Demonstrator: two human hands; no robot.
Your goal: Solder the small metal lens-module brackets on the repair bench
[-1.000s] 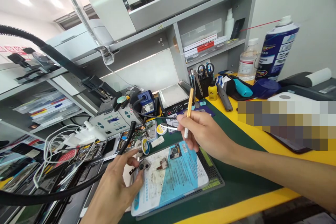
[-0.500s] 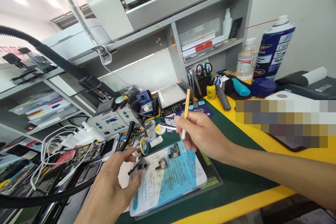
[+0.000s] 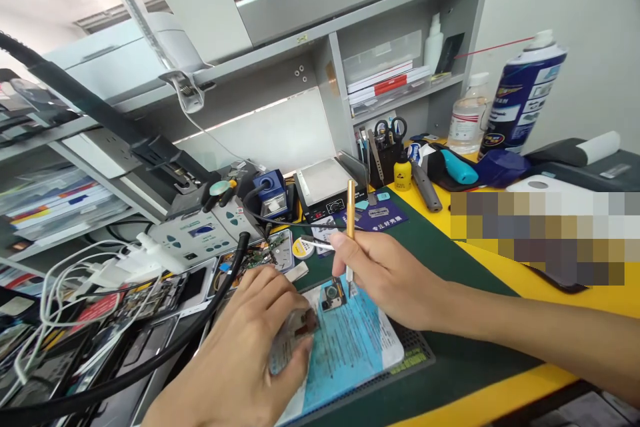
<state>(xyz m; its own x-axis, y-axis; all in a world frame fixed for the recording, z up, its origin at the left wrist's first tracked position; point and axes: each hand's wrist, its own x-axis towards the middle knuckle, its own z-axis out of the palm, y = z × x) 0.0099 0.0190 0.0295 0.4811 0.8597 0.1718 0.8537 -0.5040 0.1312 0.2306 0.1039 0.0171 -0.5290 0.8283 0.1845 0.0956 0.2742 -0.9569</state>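
My right hand [image 3: 373, 267] grips a gold-handled craft knife [image 3: 351, 213] like a pen, its narrow tip pointing down. A thin pale and dark tool [image 3: 316, 242] sticks out leftward by the same fingers; I cannot tell its kind. Under the knife tip lies a small camera module [image 3: 332, 294], flat on a blue and white pad [image 3: 360, 347]. My left hand [image 3: 250, 340] hovers over the pad's left side, thumb and curled fingers apart. Between them shows a small brownish flex-cable part [image 3: 306, 323] on the pad. The fingers hide the pad's left part.
A black hose [image 3: 195, 327] crosses at left, beside white cables and phone parts. Behind stand a soldering station [image 3: 207, 233], a hot plate [image 3: 325, 187] and a tool holder [image 3: 385, 157]. A yellow bottle [image 3: 403, 173] and spray can [image 3: 523, 97] stand at right.
My left hand has moved right over the pad, covering the dark part and solder spool seen before. My right hand has lowered slightly with the knife, its tip nearer the camera module.
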